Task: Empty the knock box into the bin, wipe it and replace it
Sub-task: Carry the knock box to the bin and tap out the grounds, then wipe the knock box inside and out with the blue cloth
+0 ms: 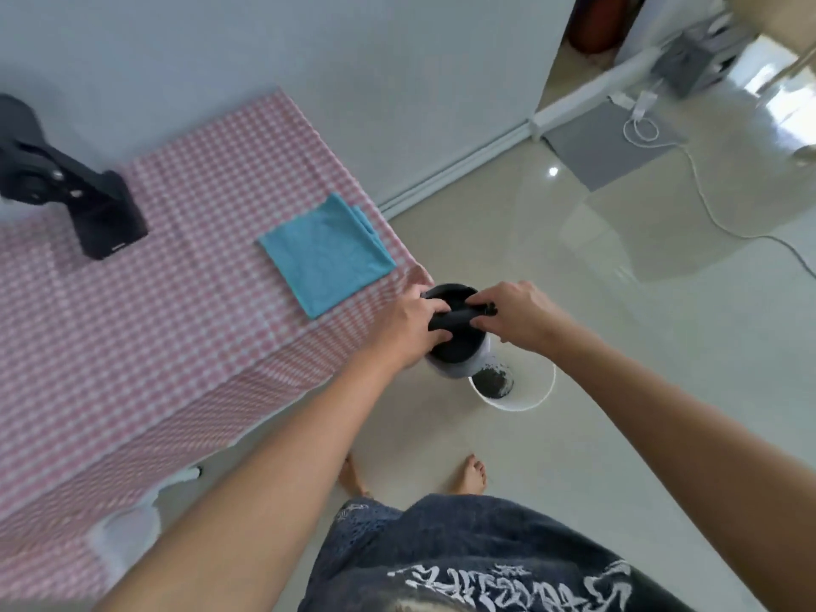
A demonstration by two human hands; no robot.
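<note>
The knock box (459,342), a round tub with a black rim and a black bar across its top, is held in the air just off the table's right corner. My left hand (408,324) grips its left side and the bar. My right hand (514,315) grips the bar's right end. Directly below stands the white bin (534,390) on the floor, with dark coffee grounds (494,379) inside. A folded blue cloth (326,254) lies flat on the table near the corner.
The table wears a pink checked cloth (176,280). A black clamp-like device (75,192) stands at its far left. My bare feet (470,474) are on the pale tiled floor. A white cable (715,214) and a grey mat (613,143) lie at the right.
</note>
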